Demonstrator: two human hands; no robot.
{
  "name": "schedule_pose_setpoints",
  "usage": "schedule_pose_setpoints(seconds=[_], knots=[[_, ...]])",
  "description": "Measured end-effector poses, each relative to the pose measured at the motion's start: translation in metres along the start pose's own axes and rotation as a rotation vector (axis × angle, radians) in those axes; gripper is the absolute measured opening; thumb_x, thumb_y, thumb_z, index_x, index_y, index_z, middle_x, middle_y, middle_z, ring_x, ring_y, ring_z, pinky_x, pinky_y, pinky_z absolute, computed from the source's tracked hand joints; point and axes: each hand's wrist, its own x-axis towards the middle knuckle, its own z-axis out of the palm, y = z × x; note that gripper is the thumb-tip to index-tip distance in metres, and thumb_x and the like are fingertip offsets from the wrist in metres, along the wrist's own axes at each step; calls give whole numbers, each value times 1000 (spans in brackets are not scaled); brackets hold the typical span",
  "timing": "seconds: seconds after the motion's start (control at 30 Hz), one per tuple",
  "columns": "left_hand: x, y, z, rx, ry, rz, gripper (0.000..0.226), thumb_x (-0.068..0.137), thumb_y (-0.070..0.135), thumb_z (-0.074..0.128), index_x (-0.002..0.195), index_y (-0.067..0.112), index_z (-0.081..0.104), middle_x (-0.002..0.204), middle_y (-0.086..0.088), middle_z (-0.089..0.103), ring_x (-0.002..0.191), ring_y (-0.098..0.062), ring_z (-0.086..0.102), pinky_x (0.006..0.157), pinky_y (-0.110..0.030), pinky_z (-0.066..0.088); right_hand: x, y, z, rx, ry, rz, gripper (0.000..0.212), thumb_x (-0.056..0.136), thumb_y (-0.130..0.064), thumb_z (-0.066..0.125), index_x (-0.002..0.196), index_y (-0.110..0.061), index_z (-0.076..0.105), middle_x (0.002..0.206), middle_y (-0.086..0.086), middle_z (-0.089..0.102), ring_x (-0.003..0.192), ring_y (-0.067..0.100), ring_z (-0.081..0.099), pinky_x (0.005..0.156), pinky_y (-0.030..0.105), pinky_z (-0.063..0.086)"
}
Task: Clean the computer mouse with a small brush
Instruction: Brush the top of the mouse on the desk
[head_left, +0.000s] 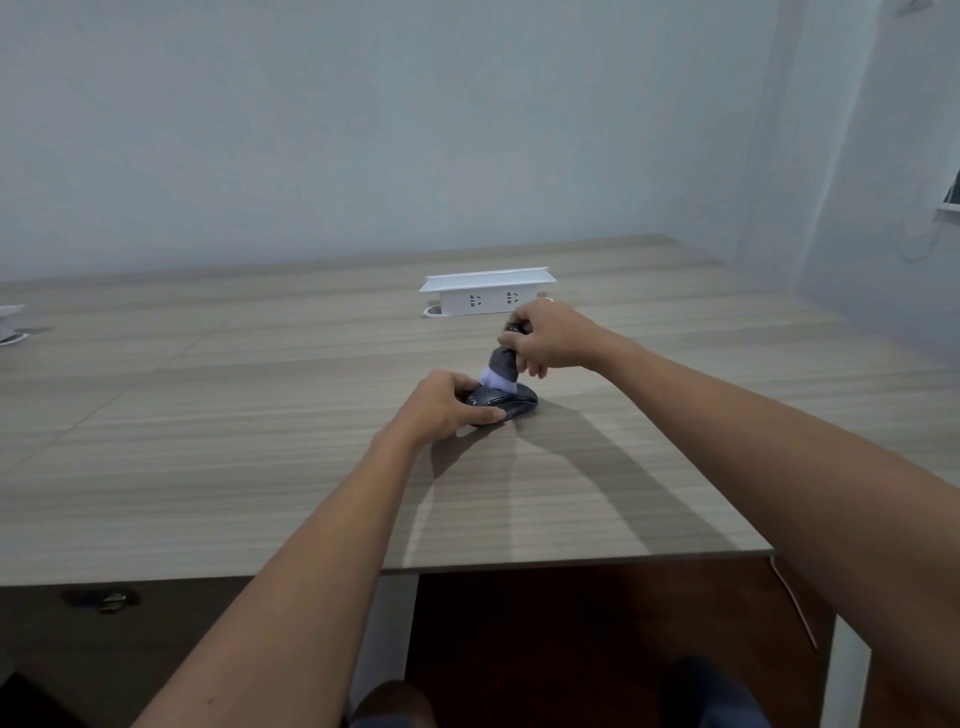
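Note:
A dark computer mouse (511, 402) lies on the wooden table (234, 441) near the middle. My left hand (449, 405) grips its left side, thumb along the near edge. A small brush (503, 370) with a dark grey body and pale bristles stands upright, its bristles pressed on the mouse's top. My right hand (553, 335) is closed around the brush's dark handle from above and to the right. Part of the mouse is hidden under my left hand and the bristles.
A white raised power socket box (488, 293) stands just behind my hands. Another white fitting (10, 322) sits at the table's far left edge. The table's front edge runs below my forearms, and the wall lies behind and to the right.

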Motion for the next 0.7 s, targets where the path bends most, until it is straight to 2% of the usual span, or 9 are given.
schedule_pose_setpoints(seconds=[0.13, 0.2, 0.27, 0.4, 0.53, 0.67, 0.7], knots=[[-1, 2, 0, 8, 5, -4, 41, 73, 35, 87, 107, 15, 77, 97, -8, 79, 96, -28, 72, 88, -45, 56, 3, 11, 0, -157, -38, 65, 27, 100, -13, 52, 92, 6, 70, 75, 20, 75, 42, 15, 61, 39, 20, 47], [0, 2, 0, 7, -2, -4, 41, 73, 35, 87, 107, 15, 77, 96, -7, 79, 96, -28, 72, 89, -46, 57, 3, 17, -1, -220, -53, 91, 28, 99, -12, 53, 90, 7, 72, 71, 18, 74, 41, 16, 61, 40, 21, 46], [0, 1, -1, 7, -5, -4, 41, 72, 36, 87, 106, 16, 78, 95, -7, 79, 96, -28, 73, 89, -48, 57, 4, 16, -3, -179, -50, 76, 26, 101, -14, 53, 94, 5, 68, 67, 12, 72, 42, 14, 62, 40, 20, 48], [0, 0, -1, 16, 0, -6, 38, 71, 38, 87, 102, 17, 78, 97, -9, 79, 97, -29, 72, 89, -47, 56, 4, 9, -2, 11, -17, 18, 21, 103, -17, 51, 102, 0, 63, 80, 20, 75, 44, 9, 64, 45, 18, 51], [-1, 2, -1, 4, -4, -5, 37, 73, 36, 87, 104, 19, 78, 96, -5, 79, 96, -26, 73, 89, -45, 57, 5, 12, 0, -134, -41, 52, 25, 103, -16, 51, 99, 5, 63, 81, 21, 74, 47, 16, 64, 39, 19, 47], [0, 2, -1, -6, -8, -12, 38, 73, 36, 87, 106, 18, 77, 97, -5, 79, 98, -25, 72, 89, -44, 57, 9, 5, 1, -181, -58, 87, 16, 97, -1, 52, 97, 8, 65, 63, -5, 62, 47, 17, 63, 49, 28, 56], [0, 1, -1, -7, -9, -13, 39, 73, 36, 87, 106, 18, 77, 98, -6, 79, 98, -26, 72, 89, -44, 57, 10, 3, 3, -175, -50, 74, 17, 96, -1, 52, 96, 8, 66, 61, -4, 62, 48, 19, 64, 55, 33, 59]])
